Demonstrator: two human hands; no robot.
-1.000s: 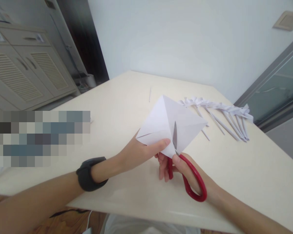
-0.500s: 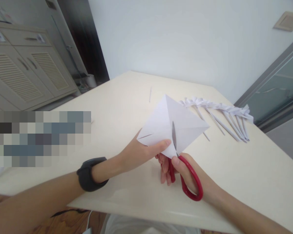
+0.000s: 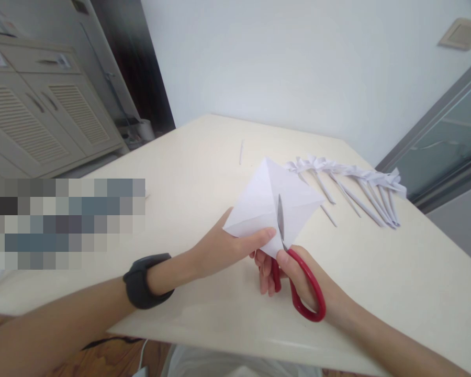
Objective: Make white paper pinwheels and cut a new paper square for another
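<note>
My left hand [image 3: 223, 248] pinches the near corner of a folded white paper [image 3: 262, 201] shaped like a diamond, held just above the cream table [image 3: 204, 173]. My right hand [image 3: 298, 272] grips red-handled scissors [image 3: 304, 293], thumb and fingers through the loops. The steel blade [image 3: 280, 220] lies across the paper's lower half, pointing away from me along its centre crease. A black band sits on my left wrist [image 3: 143, 280].
A row of several thin white paper pieces with frilled ends [image 3: 353, 183] lies on the table to the right. One small paper sliver [image 3: 241, 151] lies farther back. A louvred cabinet [image 3: 43, 115] stands at the left, a glass door [image 3: 443, 141] at the right.
The paper has turned and dropped a little in my left hand, its right corner drawn inward. The scissors stay at the paper's near edge, the blade slightly farther in.
</note>
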